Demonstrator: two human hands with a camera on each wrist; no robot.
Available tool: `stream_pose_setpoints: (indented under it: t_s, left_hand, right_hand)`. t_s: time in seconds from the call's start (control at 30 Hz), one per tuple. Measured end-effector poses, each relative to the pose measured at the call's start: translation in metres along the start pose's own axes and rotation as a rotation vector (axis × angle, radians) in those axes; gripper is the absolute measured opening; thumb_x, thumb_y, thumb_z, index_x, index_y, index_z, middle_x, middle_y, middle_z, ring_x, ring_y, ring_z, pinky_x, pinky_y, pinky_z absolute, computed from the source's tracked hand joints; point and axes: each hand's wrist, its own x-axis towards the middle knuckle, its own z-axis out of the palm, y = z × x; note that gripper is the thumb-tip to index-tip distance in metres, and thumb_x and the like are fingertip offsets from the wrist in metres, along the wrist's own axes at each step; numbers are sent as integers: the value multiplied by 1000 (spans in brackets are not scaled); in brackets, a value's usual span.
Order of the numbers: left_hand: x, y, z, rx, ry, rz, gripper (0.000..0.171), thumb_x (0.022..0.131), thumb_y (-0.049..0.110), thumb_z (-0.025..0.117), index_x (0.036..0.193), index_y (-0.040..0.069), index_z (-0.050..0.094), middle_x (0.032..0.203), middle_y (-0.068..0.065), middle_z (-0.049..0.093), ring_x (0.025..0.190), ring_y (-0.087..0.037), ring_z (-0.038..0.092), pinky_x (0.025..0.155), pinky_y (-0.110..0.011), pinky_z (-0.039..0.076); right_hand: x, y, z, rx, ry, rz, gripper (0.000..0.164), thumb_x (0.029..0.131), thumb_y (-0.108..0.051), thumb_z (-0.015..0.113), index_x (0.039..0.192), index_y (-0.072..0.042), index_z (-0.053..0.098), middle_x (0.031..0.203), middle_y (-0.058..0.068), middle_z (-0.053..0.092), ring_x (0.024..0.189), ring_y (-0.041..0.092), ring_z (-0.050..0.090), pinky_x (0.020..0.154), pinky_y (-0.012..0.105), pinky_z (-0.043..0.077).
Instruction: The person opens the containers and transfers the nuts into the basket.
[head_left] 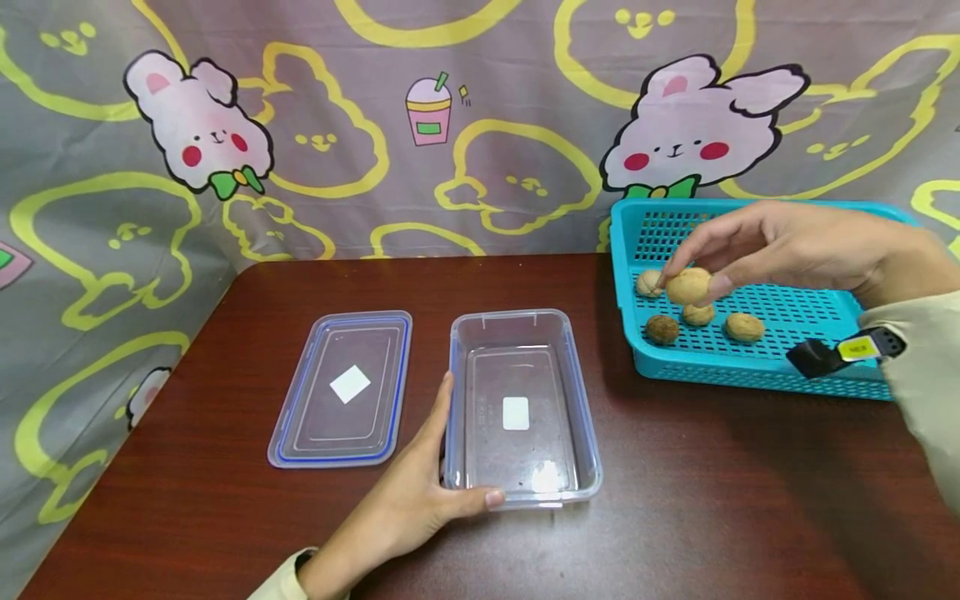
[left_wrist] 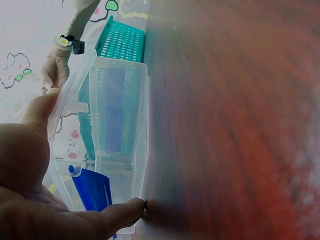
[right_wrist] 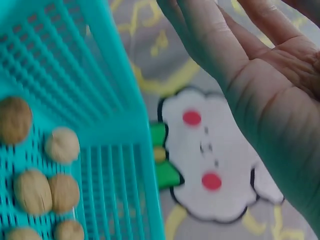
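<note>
In the head view my right hand (head_left: 795, 246) pinches a pale walnut (head_left: 688, 287) between thumb and fingers, above the blue plastic basket (head_left: 750, 377). In the right wrist view the fingertips are cut off, so that walnut is hidden there. Several more walnuts lie in the basket, among them a dark one (head_left: 662, 329) and a light one (head_left: 745, 327). My left hand (head_left: 420, 492) holds a clear plastic container (head_left: 585, 417) at its near left corner. Its thumb lies on the near rim, the fingers along the left side. A white square label marks the container's bottom.
Left of the container, a clear lid (head_left: 322, 417) with a blue seal lies flat on the brown table (head_left: 187, 483). Behind the table hangs a cloth (head_left: 517, 50) printed with rabbits and yellow outlines. The basket stands at the table's back right.
</note>
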Motion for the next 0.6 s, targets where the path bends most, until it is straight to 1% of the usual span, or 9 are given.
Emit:
stream_pose_setpoints:
  t_s: [0.07,0.17,0.23,0.3,0.4,0.43,0.53,0.6]
  left_hand:
    - [0,0,0,1,-1,-1,138,73,38,96,168,37,-5,176,-4,13,158,-26,25,129,-56,20]
    - [0,-1,0,0,0,-2,139,73,37,97,168,37,-4,176,-4,13,158,-25,25,129,-56,20]
    - [0,-1,0,-1,1,-2,139,73,37,97,168,37,-5,176,-3,12,158,-25,24,129,-55,20]
    - [0,-1,0,-3,2,-2,139,73,37,97,168,37,-4,176,-3,13,158,-25,25,129,-56,20]
    - [0,-1,0,-3,0,-3,138,74,37,96,168,38,-4,176,-4,12,158,-26,24,129,-56,19]
    - [0,-1,0,-4,1,-3,138,74,37,96,168,38,-4,176,-4,12,158,-26,23,129,-57,19]
    - [0,-1,0,0,-1,-6,138,74,37,96,168,39,-5,176,-3,11,159,-25,22,129,-56,19]
    - [0,-1,1,-4,0,-5,137,74,37,96,168,39,-4,176,-3,12,159,-25,22,129,-57,19]
  right_hand:
    - [-7,12,-11,-1,50,5,39,102,8,53,139,0,61,137,13,68,120,25,64,96,33,56]
    - [-18,33,-26,46,109,-28,41,100,15,48,138,4,60,138,11,68,120,23,65,96,31,57]
    - [-23,46,-33,124,131,-40,41,100,18,44,137,7,59,138,11,68,119,23,67,98,30,58]
    - [-27,57,-39,176,149,-34,40,100,19,42,135,8,59,136,10,70,119,23,69,98,30,59]
    - [-31,73,-46,256,150,-25,41,101,20,40,134,7,60,135,9,70,117,26,71,99,32,59]
    - [-32,77,-48,261,163,-14,41,101,20,40,134,5,61,134,8,71,116,25,72,99,32,60]
    - [-36,92,-56,309,132,-25,46,103,19,37,137,2,62,136,5,70,118,23,71,100,29,59]
    - [-39,100,-61,310,112,-2,49,104,17,36,140,-2,63,137,0,70,120,19,71,101,26,57]
